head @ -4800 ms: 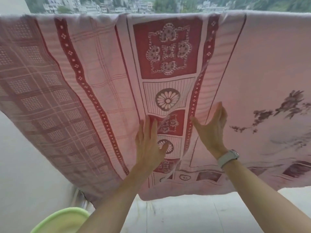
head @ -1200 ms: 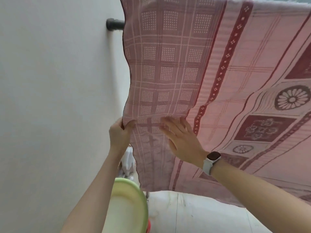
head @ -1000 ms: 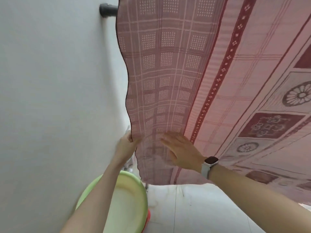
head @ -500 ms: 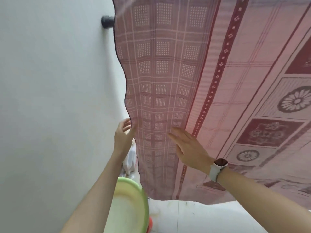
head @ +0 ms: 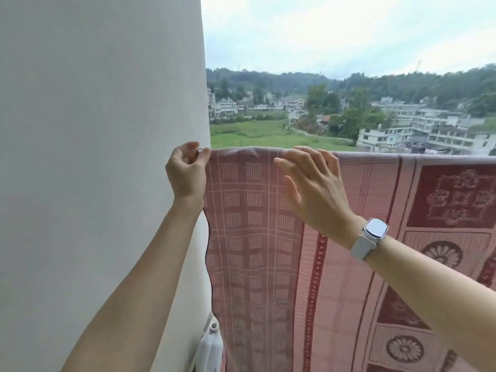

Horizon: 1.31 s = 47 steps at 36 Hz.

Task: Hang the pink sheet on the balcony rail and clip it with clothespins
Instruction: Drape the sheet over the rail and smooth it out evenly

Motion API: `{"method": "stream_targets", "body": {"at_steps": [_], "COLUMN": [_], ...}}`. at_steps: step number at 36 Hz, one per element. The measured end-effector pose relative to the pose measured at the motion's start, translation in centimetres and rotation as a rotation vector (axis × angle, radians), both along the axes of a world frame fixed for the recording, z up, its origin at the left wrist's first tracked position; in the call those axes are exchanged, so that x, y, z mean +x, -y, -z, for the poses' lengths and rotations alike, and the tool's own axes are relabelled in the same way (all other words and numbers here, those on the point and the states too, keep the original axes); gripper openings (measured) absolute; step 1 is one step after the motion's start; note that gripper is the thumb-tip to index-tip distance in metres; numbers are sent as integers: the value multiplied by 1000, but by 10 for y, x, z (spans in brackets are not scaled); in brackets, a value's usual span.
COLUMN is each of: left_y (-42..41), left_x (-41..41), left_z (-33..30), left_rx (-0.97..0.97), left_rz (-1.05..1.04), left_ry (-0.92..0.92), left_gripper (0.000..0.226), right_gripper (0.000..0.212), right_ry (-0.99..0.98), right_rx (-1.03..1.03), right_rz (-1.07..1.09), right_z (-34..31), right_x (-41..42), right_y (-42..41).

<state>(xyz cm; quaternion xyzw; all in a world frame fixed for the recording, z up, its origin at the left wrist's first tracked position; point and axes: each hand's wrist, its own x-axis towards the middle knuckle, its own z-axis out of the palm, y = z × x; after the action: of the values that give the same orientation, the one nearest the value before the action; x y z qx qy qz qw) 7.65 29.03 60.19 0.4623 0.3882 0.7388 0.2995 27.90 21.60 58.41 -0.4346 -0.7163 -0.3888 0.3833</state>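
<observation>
The pink sheet point(head: 268, 237), checked at its left end with dark red bands and flower panels further right, hangs draped over the balcony rail; the rail itself is hidden under it. My left hand point(head: 186, 171) is at the sheet's top left corner next to the wall, thumb and fingers pinching its edge. My right hand point(head: 314, 189), a white watch on its wrist, is spread open with its fingertips at the sheet's top fold, a little to the right of the left hand. No clothespins are in view.
A white wall point(head: 94, 157) fills the left side, close to the sheet's left edge. A white plastic object point(head: 210, 347) stands low by the wall behind the sheet. Beyond the rail lie a green field, buildings and wooded hills.
My view has lifted from the sheet's lower part to its top. Both hands have moved up from the lower left edge to the fold at the top; the green basin is out of view.
</observation>
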Motion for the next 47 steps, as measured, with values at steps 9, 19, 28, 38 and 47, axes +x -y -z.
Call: {"method": "stream_targets", "body": {"at_steps": [9,19,28,38,47], "left_y": [-2,13,0,20,39], "left_x": [14,85,95,125,209], "left_z": [3,3,16,2,0], "left_rx": [50,481,549,497,693], "left_rz": [-384,-261,-318,-341,-212], "left_ry": [-479,-1203,-1175,-1113,-1244], "left_gripper": [19,38,25,41,34], "right_gripper": [16,5,7,45,37], "right_ry": [-239,-294,-225,-76,15], "right_rx": [-239,-200,-153,-253,-171], "right_rz": [113,101,85,267,321], "right_z": [-31,-34,-30,-31,-29], "right_x": [45,49,81,161,206], "right_y": [0,-6,10,40,57]}}
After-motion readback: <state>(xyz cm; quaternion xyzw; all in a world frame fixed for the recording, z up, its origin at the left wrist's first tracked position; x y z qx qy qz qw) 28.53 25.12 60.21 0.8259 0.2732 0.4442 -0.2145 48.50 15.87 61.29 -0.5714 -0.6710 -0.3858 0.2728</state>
